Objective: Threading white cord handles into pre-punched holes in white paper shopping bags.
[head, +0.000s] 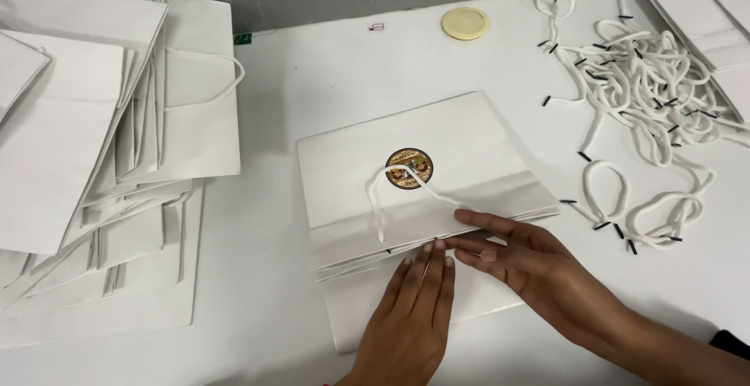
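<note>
2 hands rest flat, fingers extended, on the white paper bag (422, 175) at the table (328, 81) centre: left hand (414, 316), right hand (516, 253) at its lower fold; bag stack (101, 159) lies left; cord handles (648, 97) tangle right; round yellow lid (466, 23) sits beyond; the sticker (409, 168) design is indistinct.

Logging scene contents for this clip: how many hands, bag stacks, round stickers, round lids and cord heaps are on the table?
Hands: 2, left hand, right hand
Stacks of white paper bags: 3
Round sticker: 1
Yellow round lid: 1
Heap of white cords: 1
Total: 8
</note>
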